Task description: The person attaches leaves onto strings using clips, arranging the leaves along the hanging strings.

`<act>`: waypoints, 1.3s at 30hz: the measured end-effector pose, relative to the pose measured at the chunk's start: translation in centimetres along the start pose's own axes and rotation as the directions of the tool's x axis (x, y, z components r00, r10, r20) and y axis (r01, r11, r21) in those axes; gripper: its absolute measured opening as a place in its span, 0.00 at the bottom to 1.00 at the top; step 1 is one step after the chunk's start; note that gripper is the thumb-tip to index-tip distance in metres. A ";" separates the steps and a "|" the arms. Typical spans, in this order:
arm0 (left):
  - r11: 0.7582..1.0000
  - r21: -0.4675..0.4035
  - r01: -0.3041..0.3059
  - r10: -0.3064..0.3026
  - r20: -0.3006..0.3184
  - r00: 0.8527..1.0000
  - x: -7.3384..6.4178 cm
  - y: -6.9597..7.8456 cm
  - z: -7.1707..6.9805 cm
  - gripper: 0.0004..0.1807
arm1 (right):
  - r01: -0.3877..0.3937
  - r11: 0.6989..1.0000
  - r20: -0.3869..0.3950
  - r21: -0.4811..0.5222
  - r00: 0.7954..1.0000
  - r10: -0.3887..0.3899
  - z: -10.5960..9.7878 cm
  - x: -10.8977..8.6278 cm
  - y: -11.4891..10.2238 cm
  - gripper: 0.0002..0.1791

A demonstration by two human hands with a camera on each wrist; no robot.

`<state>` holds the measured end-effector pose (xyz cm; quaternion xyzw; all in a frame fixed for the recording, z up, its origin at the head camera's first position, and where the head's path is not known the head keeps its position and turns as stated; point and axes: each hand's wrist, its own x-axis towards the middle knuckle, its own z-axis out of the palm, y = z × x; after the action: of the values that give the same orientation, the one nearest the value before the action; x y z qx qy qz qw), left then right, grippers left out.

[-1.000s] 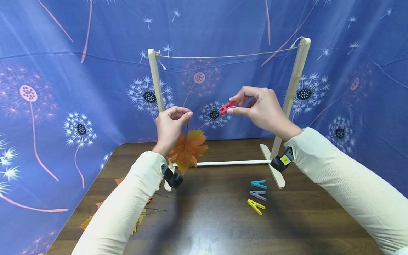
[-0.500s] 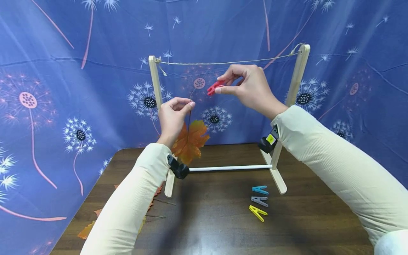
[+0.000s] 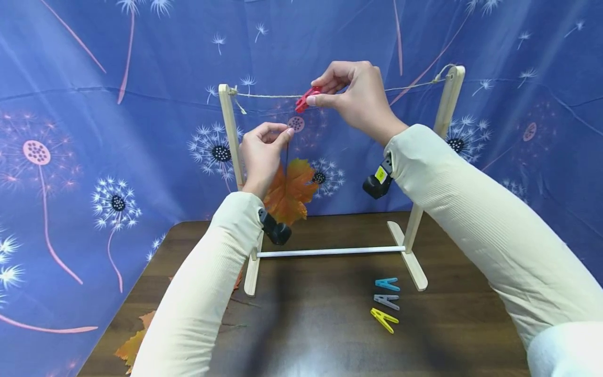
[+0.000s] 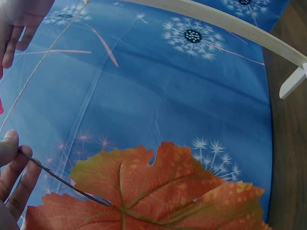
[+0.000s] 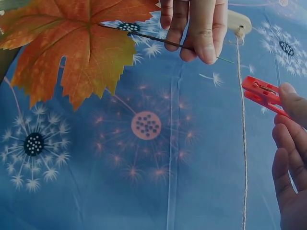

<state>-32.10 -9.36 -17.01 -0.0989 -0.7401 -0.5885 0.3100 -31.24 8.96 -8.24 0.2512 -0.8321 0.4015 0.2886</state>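
Blue dandelion-print cloth is hung behind the cord; a dark wood-grain table is set below it.

Cord, one: tied between two wooden posts. White bar, one: fitted low between the posts, below the cord.

Leaf, orange with greenish edges, one: suspended below the cord by its dark stem.

Left hand: placed below the cord; the stem is clamped between thumb and fingers, and its free tip is seen just beside the cord in the right wrist view.

Right hand: placed at the height of the cord; a red clothespin is pinched between thumb and fingertips, its nose pointed toward the cord. Whether the cord is touched cannot be told.

Clothespins, spare, three: blue, grey and yellow, laid in a column on the table, well below the cord. Further leaves: laid below the cord to the left, partly hidden by a sleeve.

Change noted: both hands have been raised, the clothespin to the cord's level, the leaf less high. Stem and clothespin are thus judged brought close to the cord, with nothing yet fastened.
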 end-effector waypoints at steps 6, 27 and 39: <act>0.999 0.031 -0.008 0.009 -0.031 0.999 0.9 0.5 0.5 0.09 | -0.019 1.000 -0.013 0.025 1.000 0.019 0.2 1.2 -0.2 0.15; 0.997 0.011 0.073 -0.071 -0.092 0.993 3.0 1.2 1.3 0.09 | -0.042 0.999 0.033 -0.002 0.999 0.042 1.8 3.6 -0.3 0.16; 0.995 0.086 0.057 -0.049 -0.088 0.995 3.5 1.2 1.4 0.09 | -0.034 0.998 0.075 -0.056 0.996 0.038 2.1 4.1 -0.4 0.17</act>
<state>-34.67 -8.50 -14.18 -0.0399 -0.7538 -0.5669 0.3298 -34.46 6.27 -6.26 0.2432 -0.8575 0.3740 0.2563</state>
